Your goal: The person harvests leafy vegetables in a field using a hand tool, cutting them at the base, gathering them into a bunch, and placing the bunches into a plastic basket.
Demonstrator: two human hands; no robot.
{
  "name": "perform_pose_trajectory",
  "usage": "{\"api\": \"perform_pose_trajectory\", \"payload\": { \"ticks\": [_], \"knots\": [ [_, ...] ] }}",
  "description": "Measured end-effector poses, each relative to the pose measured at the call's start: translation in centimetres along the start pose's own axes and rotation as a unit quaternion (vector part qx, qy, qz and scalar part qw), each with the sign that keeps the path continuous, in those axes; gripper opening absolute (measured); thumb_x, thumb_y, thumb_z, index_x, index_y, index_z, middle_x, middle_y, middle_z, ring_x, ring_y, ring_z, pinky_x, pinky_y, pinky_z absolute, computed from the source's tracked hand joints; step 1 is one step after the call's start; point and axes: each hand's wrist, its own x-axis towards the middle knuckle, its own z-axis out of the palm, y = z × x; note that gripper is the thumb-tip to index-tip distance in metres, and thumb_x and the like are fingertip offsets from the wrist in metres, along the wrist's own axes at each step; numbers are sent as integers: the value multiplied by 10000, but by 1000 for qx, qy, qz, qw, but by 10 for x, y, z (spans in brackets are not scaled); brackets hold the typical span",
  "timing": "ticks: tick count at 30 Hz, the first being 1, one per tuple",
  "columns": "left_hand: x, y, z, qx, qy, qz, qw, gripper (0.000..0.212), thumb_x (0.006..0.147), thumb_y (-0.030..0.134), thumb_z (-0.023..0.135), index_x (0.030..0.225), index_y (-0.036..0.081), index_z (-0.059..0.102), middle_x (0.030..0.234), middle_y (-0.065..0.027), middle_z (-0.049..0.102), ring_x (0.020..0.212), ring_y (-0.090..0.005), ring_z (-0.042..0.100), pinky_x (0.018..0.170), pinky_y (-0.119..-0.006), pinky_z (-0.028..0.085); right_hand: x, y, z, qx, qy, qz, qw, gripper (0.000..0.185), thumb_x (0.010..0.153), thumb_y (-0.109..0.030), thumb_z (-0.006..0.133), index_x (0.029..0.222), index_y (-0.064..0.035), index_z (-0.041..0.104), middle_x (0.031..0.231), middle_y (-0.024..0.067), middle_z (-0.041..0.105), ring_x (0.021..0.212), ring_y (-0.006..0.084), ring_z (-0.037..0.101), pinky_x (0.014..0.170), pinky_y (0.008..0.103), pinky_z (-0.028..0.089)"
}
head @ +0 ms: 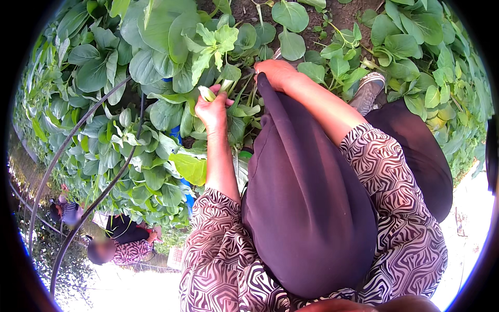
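Observation:
Pale green leafy stalks [207,93] are gripped in my left hand [213,108], among broad-leaved green plants [165,115] left of my dark-clothed knee [304,202]. Farther up and to the right, my right hand [275,73] is bent down at the base of the plants, just beyond the tip of the knee. Its fingers are mostly hidden, so I cannot tell whether they hold anything. A lighter, jagged-leaved plant [218,43] stands above and between the two hands.
Dense leafy plants [405,35] grow on both sides, with brown soil [253,13] between them. My shoe [368,91] rests at the right. Dark curved hoops or tubes [87,113] arch across the left. Blue material [175,134] shows beneath leaves. Two people [126,251] are at the lower left.

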Motion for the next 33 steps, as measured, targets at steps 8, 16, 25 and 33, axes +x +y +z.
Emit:
{"api": "perform_pose_trajectory", "payload": {
  "ticks": [8,16,25,33],
  "knots": [
    [-11,27,10,9,-64,46,997,212,775,-48,627,981,-36,578,737,-70,614,516,-125,594,484,-220,472,9,-5,13,631,-8,38,775,265,810,-279,721,875,-49,609,591,-59,471,496,27,397,436,204,284],
    [-23,36,12,10,-32,111,993,169,800,-56,606,964,-21,586,737,-47,605,542,-98,586,513,-204,474,4,-9,11,538,122,-19,834,491,694,-310,818,959,-18,525,700,0,550,583,56,485,511,208,391],
    [-33,56,6,33,-64,191,979,183,787,-77,623,962,-47,582,898,-126,652,615,-118,623,584,-209,513,-3,-12,-3,593,32,-74,801,276,771,-165,722,975,2,641,708,-17,579,626,56,510,580,208,415],
    [-35,97,11,264,-199,176,927,508,690,22,691,1183,10,565,1042,-153,650,910,-189,636,813,-305,492,-12,-33,-7,586,7,-122,801,267,662,-168,817,813,-31,644,694,-52,584,673,29,494,622,208,406]
  ]
}}
